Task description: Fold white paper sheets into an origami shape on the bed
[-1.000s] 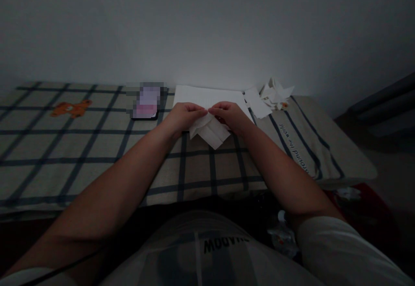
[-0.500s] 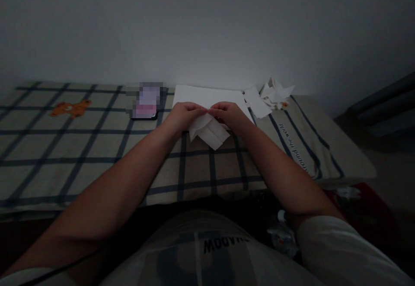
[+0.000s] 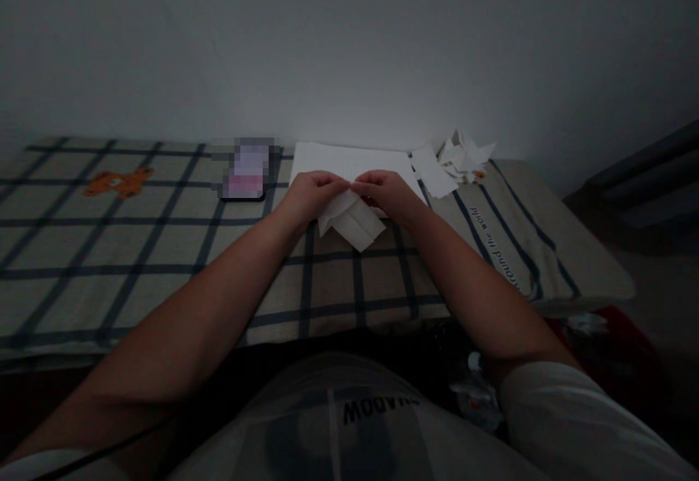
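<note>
A: Where is the folded paper (image 3: 352, 220), and how is it held?

B: It is pinched at its far edge between both hands, over the near edge of a flat sheet (image 3: 349, 161) on the bed. The left hand (image 3: 309, 196) and right hand (image 3: 385, 193) are brought together until the fingertips nearly touch, fingers closed on the paper. The near corner is left hanging free toward the body, so a crease can presumably be pressed along the top.

A: Why is the sheet laid beneath?

B: A firmer, flatter base than the checked blanket (image 3: 136, 248) is probably given by it.

A: What else is set about?

B: A pile of folded white pieces (image 3: 461, 157) is kept at the far right, out of the hands' way. A phone (image 3: 245, 172), its screen blurred, is placed left of the sheet.

A: Can any writing be read?

B: Upside down on the blanket's right end, "around the world" (image 3: 494, 248) can be partly made out. On the shirt (image 3: 376, 408), mirrored letters ending in "ADOW" are seen. An orange bear (image 3: 117, 183) is printed at the far left.
</note>
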Tool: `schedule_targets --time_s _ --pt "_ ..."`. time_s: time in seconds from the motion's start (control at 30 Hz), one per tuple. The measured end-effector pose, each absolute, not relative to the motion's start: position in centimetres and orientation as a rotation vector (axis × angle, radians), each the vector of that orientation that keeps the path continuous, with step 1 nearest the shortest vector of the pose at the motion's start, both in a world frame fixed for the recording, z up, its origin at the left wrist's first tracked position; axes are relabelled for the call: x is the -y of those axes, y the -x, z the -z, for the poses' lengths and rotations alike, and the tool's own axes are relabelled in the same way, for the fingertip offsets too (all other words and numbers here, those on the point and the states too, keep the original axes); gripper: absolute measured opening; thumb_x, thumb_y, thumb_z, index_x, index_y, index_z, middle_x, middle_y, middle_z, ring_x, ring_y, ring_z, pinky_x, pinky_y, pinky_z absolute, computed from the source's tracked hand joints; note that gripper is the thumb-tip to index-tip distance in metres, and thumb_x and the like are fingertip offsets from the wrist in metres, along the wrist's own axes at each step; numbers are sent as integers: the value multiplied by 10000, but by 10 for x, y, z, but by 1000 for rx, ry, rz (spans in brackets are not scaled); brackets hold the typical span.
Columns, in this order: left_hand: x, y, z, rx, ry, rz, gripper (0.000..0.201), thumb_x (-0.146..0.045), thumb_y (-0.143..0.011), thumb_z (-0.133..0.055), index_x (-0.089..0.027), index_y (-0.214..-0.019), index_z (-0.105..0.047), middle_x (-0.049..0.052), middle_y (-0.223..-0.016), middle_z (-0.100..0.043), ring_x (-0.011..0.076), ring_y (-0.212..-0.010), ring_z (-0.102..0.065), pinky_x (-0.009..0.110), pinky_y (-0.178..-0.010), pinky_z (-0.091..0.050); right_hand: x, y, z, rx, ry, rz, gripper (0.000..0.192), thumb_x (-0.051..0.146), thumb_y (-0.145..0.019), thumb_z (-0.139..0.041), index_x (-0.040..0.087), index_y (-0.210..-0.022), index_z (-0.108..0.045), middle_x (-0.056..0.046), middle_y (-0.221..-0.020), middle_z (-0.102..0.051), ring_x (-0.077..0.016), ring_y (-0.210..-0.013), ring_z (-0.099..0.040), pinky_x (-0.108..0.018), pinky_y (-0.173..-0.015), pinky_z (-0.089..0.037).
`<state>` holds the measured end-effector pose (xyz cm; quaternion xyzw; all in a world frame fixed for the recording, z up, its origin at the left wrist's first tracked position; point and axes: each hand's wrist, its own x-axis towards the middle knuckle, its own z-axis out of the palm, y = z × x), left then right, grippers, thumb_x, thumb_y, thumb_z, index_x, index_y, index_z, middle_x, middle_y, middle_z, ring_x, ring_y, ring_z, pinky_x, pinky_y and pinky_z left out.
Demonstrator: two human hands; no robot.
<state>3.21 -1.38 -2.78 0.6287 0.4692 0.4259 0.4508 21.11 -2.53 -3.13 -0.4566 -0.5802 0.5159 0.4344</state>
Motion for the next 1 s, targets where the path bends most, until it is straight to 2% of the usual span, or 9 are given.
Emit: schedule_targets --time_s 0.23,0.37,0.53,0.7,0.87,1.0 --pt "9 -30 28 -1129 -1595 -1168 230 -339 -707 -720 -146 -828 -747 39 -787 -722 143 -703 -599 243 -625 -455 24 -214 32 1487 1116 -1219 243 362 -724 -739 151 -819 -663 25 -675 -580 -94 -597 -484 -236 -556 -375" --pt "10 -29 24 -1079 -1541 -1087 307 -348 -696 -750 -135 -916 -746 43 -767 -717 133 -645 -588 241 -589 -447 22 -217 33 1553 1123 -1070 292 396 -734 -731 148 -879 -679 3 -719 -617 -117 -640 -519 -252 -581 -393" --pt "11 -27 23 -1159 -1704 -1072 263 -376 -727 -734 -141 -845 -747 39 -726 -702 146 -639 -587 247 -572 -434 19 -218 33 1690 1134 -718 276 431 -767 -698 169 -845 -656 -15 -762 -637 -148 -692 -550 -288 -636 -429" --pt "14 -28 22 -1195 -1947 -1165 238 -393 -769 -705 -166 -819 -753 40 -777 -727 161 -719 -624 258 -656 -468 21 -217 31 1863 990 -291 227 419 -845 -647 199 -807 -608 -31 -819 -628 -164 -774 -555 -306 -679 -440" --pt "17 -30 24 -1175 -2024 -1225 262 -418 -807 -677 -170 -827 -762 43 -785 -746 153 -695 -637 252 -657 -480 26 -214 28 1933 880 -69 178 360 -912 -585 222 -806 -550 -28 -813 -587 -170 -800 -529 -317 -692 -438" --pt "18 -30 27 -1175 -2123 -1263 250 -399 -832 -651 -180 -818 -770 43 -786 -753 145 -671 -638 242 -630 -481 28 -213 28 1937 787 49 96 258 -902 -587 222 -822 -548 -30 -818 -577 -180 -816 -526 -344 -757 -442"
